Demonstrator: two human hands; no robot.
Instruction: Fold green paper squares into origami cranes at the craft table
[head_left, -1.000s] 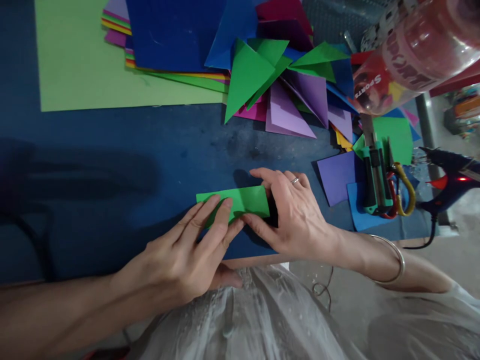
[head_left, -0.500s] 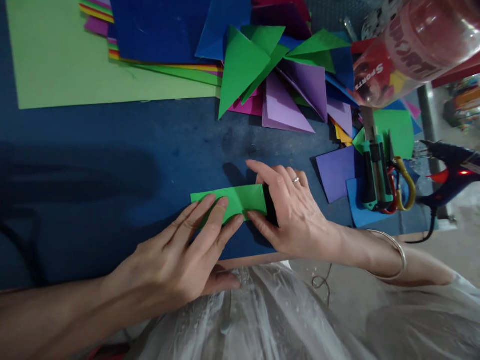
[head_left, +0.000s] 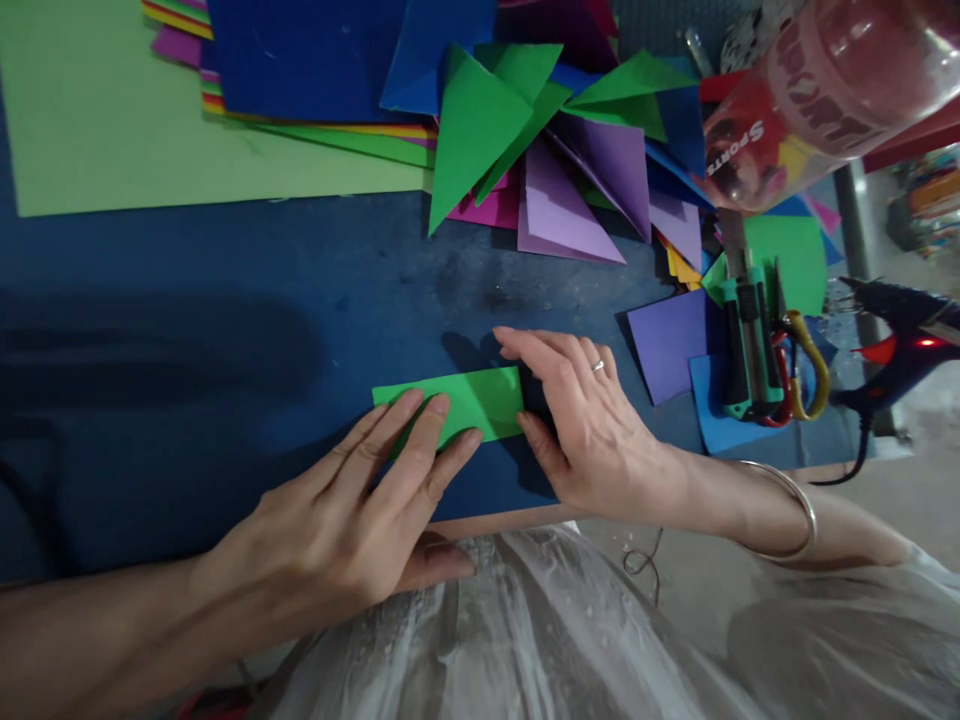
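A folded green paper strip point(head_left: 480, 400) lies flat on the dark blue table point(head_left: 225, 320), near the front edge. My left hand point(head_left: 352, 520) presses its fingertips flat on the strip's left half. My right hand point(head_left: 592, 420), with a ring and a bangle on the wrist, rests at the strip's right end, its fingers curved over that edge and its thumb just below it. Neither hand lifts the paper.
Folded green, purple and blue paper triangles point(head_left: 547, 150) are heaped at the back. A large light green sheet point(head_left: 112, 130) lies back left. A utility knife point(head_left: 746, 330), scissors point(head_left: 806, 360) and a glue gun point(head_left: 900, 340) lie at right, under a plastic bottle point(head_left: 817, 90).
My right thumb has slid off the strip toward its right end. The view has shifted slightly; the strip stays pressed under both hands.
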